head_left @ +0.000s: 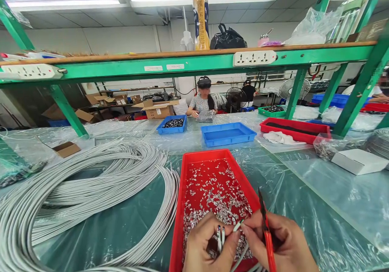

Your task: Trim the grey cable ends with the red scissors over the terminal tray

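Note:
My left hand (208, 245) pinches the stripped end of a grey cable (220, 236), its thin wires sticking up between the fingers. My right hand (282, 243) holds red-handled pliers (266, 233) and also pinches the tip of a white wire (238, 225) next to the left fingers. Both hands hover over the near edge of a red tray (190, 158) holding several small metal terminals (215, 197). A big coil of grey cables (82, 191) lies on the plastic-covered table to the left.
An empty blue tray (227, 134), a blue tray of dark parts (172, 124) and another red tray (294, 128) stand farther back. A white box (358, 160) is at the right. A green shelf frame (188, 61) spans overhead. A person (203, 100) sits opposite.

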A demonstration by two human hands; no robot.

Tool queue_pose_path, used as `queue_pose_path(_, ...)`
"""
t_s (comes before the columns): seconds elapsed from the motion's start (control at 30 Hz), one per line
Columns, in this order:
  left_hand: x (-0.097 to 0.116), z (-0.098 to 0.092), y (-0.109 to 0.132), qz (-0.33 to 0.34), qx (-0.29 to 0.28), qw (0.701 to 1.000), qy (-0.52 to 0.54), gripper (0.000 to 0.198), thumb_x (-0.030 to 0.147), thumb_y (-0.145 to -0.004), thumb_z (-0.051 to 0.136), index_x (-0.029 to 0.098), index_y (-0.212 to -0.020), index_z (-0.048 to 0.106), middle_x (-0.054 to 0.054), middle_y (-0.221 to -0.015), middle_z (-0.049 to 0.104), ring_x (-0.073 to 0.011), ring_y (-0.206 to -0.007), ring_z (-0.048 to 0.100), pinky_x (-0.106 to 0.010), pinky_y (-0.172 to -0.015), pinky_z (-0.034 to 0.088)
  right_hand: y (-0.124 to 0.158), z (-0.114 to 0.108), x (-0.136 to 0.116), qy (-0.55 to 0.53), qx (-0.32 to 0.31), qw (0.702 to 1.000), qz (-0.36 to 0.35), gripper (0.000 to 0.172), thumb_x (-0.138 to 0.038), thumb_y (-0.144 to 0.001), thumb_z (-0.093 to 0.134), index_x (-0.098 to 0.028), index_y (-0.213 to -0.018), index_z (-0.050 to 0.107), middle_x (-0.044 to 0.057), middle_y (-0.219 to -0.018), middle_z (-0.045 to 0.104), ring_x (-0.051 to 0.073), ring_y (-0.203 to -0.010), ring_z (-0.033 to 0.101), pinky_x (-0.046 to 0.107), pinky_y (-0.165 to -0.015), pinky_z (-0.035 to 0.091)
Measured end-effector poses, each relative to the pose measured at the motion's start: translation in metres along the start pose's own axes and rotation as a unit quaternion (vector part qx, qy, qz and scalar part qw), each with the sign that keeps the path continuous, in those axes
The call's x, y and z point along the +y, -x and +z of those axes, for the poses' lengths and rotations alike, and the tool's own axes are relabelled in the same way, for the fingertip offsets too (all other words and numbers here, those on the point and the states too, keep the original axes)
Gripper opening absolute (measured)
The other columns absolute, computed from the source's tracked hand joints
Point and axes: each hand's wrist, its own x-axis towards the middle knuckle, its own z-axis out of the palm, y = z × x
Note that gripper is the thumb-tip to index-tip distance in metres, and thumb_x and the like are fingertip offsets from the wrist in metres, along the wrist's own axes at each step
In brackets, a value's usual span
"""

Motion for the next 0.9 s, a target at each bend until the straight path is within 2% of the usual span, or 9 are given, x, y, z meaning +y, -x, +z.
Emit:
queue_pose_path(0.2, 0.001, 0.003, 0.002, 0.06, 0.049, 0.994, -0.079, 0.021, 0.019, -0.079, 0.056, 0.016, -0.059, 0.051, 0.004, -0.057, 0.039, -0.0078, -0.049, 0.037, -0.022, -0.047, 0.025, -0.001, -0.006, 0.013, 0.154, 0.008, 0.971, -0.183, 0.018, -0.02, -0.066, 0.056, -0.017, -0.055, 0.042, -0.003, -0.051, 0.044, 0.008, -0.046, 0.035, 0.019, -0.044, 0.032)
queue_pose_path(0.3, 0.003, 0.002, 0.001, 0.049, 0.046, 0.993, -0.097, 0.022, 0.019, -0.08, 0.056, 0.015, -0.059, 0.052, 0.003, -0.058, 0.04, -0.0084, -0.049, 0.039, -0.021, -0.048, 0.027, -0.001, -0.009, 0.014, 0.202, -0.008, 0.957, -0.21, 0.011, -0.015, -0.066, 0.053, -0.017, -0.059, 0.044, -0.002, -0.052, 0.045, 0.009, -0.047, 0.037, 0.02, -0.045, 0.033)
queue_pose_path(0.4, 0.006, 0.001, -0.001, 0.012, 0.04, 0.997, -0.071, 0.024, 0.022, -0.079, 0.057, 0.015, -0.057, 0.052, 0.003, -0.057, 0.04, -0.0088, -0.05, 0.039, -0.022, -0.048, 0.027, -0.001, -0.011, 0.006, 0.174, -0.023, 0.972, -0.156, 0.015, -0.02, -0.067, 0.057, -0.016, -0.058, 0.046, -0.002, -0.052, 0.043, 0.009, -0.047, 0.036, 0.021, -0.045, 0.031)
queue_pose_path(0.5, 0.009, 0.002, -0.003, -0.045, 0.025, 0.998, 0.018, 0.024, 0.027, -0.076, 0.061, 0.015, -0.056, 0.054, 0.002, -0.057, 0.042, -0.0096, -0.053, 0.04, -0.021, -0.051, 0.028, -0.006, -0.012, -0.006, 0.049, -0.042, 0.997, -0.031, 0.021, -0.031, -0.064, 0.068, -0.013, -0.066, 0.057, -0.003, -0.052, 0.042, 0.008, -0.049, 0.034, 0.019, -0.046, 0.029)
queue_pose_path(0.6, 0.011, 0.003, -0.002, -0.127, -0.009, 0.985, 0.115, 0.028, 0.037, -0.069, 0.068, 0.014, -0.058, 0.056, 0.002, -0.056, 0.043, -0.0077, -0.049, 0.038, -0.02, -0.048, 0.027, -0.011, -0.015, -0.015, -0.054, -0.094, 0.993, 0.044, 0.025, -0.032, -0.063, 0.074, -0.012, -0.07, 0.06, -0.005, -0.049, 0.043, 0.006, -0.045, 0.032, 0.016, -0.043, 0.025)
queue_pose_path(0.7, 0.014, 0.002, -0.001, -0.208, -0.097, 0.948, 0.219, 0.043, 0.054, -0.067, 0.067, 0.013, -0.061, 0.056, 0.004, -0.046, 0.039, -0.0033, -0.037, 0.029, -0.018, -0.039, 0.02, -0.016, -0.015, -0.019, -0.103, -0.159, 0.979, 0.077, 0.034, -0.039, -0.068, 0.072, -0.013, -0.061, 0.053, -0.008, -0.042, 0.037, 0.003, -0.04, 0.029, 0.015, -0.042, 0.022)
queue_pose_path(0.77, 0.015, 0.0, -0.002, -0.224, -0.135, 0.931, 0.254, 0.046, 0.057, -0.066, 0.066, 0.012, -0.061, 0.057, 0.006, -0.04, 0.036, -0.002, -0.034, 0.026, -0.017, -0.037, 0.016, -0.018, -0.014, -0.019, -0.121, -0.2, 0.968, 0.091, 0.04, -0.047, -0.072, 0.067, -0.013, -0.062, 0.05, -0.009, -0.041, 0.033, 0.003, -0.039, 0.024, 0.014, -0.041, 0.02)
queue_pose_path(0.83, 0.016, -0.002, -0.003, -0.234, -0.118, 0.931, 0.254, 0.045, 0.055, -0.063, 0.07, 0.012, -0.062, 0.058, 0.007, -0.039, 0.034, -0.0011, -0.033, 0.024, -0.016, -0.036, 0.013, -0.018, -0.015, -0.017, -0.123, -0.232, 0.962, 0.069, 0.038, -0.048, -0.074, 0.065, -0.013, -0.067, 0.051, -0.008, -0.045, 0.037, 0.002, -0.041, 0.026, 0.012, -0.041, 0.023)
queue_pose_path(0.9, 0.017, -0.004, -0.006, -0.246, -0.079, 0.934, 0.246, 0.045, 0.055, -0.06, 0.072, 0.012, -0.063, 0.058, 0.008, -0.038, 0.033, -0.0009, -0.033, 0.022, -0.016, -0.035, 0.012, -0.015, -0.023, -0.012, -0.098, -0.205, 0.974, 0.014, 0.031, -0.04, -0.072, 0.069, -0.015, -0.081, 0.053, -0.005, -0.06, 0.049, 0.005, -0.05, 0.04, 0.011, -0.049, 0.036)
